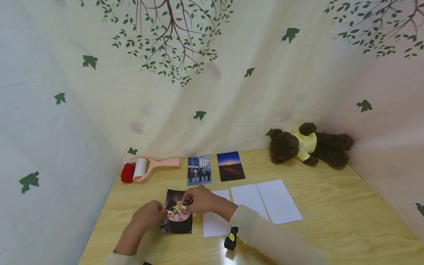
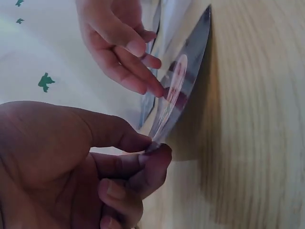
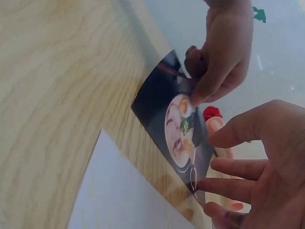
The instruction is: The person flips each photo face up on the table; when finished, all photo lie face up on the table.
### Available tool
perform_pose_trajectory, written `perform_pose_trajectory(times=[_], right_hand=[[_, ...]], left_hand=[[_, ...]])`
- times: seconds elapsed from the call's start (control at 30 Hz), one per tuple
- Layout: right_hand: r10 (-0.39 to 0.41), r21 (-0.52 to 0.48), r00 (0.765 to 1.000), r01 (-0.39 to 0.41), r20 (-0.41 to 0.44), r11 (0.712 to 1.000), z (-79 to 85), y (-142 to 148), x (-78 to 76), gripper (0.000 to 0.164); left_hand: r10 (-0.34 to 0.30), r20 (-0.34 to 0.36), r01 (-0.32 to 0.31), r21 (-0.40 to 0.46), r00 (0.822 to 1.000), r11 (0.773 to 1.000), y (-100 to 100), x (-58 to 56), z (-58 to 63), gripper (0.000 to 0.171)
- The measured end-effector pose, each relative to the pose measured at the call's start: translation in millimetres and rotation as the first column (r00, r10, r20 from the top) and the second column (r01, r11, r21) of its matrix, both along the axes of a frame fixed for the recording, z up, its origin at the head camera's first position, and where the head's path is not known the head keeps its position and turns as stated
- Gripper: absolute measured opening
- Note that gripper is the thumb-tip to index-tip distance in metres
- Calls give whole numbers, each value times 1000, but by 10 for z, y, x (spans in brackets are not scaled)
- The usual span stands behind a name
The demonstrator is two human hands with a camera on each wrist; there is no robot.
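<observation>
A dark glossy photo (image 1: 180,226) of a bowl of food is raised from the wooden table along its left part. My left hand (image 1: 149,215) pinches its left edge between thumb and index finger, and the photo (image 2: 193,67) bows in the left wrist view. My right hand (image 1: 200,198) is over the photo's right side. In the right wrist view the fingers of that hand (image 3: 264,167) are spread and fairly straight, the fingertips at the edge of the photo (image 3: 152,102).
White sheets (image 1: 276,200) lie right of the photo, one partly under the right forearm. Behind are a group photo (image 1: 199,171) and a sunset photo (image 1: 230,166). A pink-handled lint roller (image 1: 162,163), a red fuzzy item (image 1: 127,173) and a brown teddy bear (image 1: 285,146) lie along the curtain (image 1: 232,121).
</observation>
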State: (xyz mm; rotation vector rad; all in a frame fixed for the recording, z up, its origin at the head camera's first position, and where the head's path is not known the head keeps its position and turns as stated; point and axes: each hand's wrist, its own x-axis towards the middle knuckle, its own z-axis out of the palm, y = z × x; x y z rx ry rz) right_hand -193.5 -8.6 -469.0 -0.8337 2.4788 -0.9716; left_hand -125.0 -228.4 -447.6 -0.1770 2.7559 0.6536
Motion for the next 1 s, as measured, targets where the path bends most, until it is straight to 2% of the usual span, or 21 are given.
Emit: perform_pose_trajectory(times=[0.13,0.23,0.3,0.37,0.43,0.47,0.57,0.63,0.7,0.8,1.0], right_hand=[[6,-29,997,-8,-77,1000,1,76,27,32],[-57,-52,991,51,-118,997,23,245,20,34],[-124,-5,982,124,-144,992,48,394,22,39],[-188,75,970,201,-155,977,66,544,33,49],[-225,159,959,252,-171,954,81,678,60,61],[-231,194,956,265,-182,944,80,736,73,66],[-220,269,951,275,-218,923,63,880,109,72],[-205,302,950,272,-234,914,46,947,121,67],[-194,331,950,270,-245,904,16,991,117,61],[-177,361,957,252,-229,898,-25,1025,97,59],[-181,398,964,246,-193,884,-86,1047,40,94]], left_hand=[[14,32,-9,-159,999,987,35,-5,-9,30],[4,6,-3,-246,1000,969,126,5,34,34],[-32,-37,23,-232,999,972,217,16,52,32],[-113,-99,95,-171,989,981,323,28,54,27],[-227,-148,216,-87,963,973,439,39,40,21],[-289,-164,284,-52,943,957,495,45,33,18],[-458,-206,467,-7,865,884,658,52,-4,32],[-530,-221,540,-17,819,841,749,49,-35,47],[-567,-225,572,-50,792,819,819,41,-72,52],[-576,-209,574,-73,791,815,884,14,-116,52],[-572,-189,559,-121,798,820,940,-53,-127,48]])
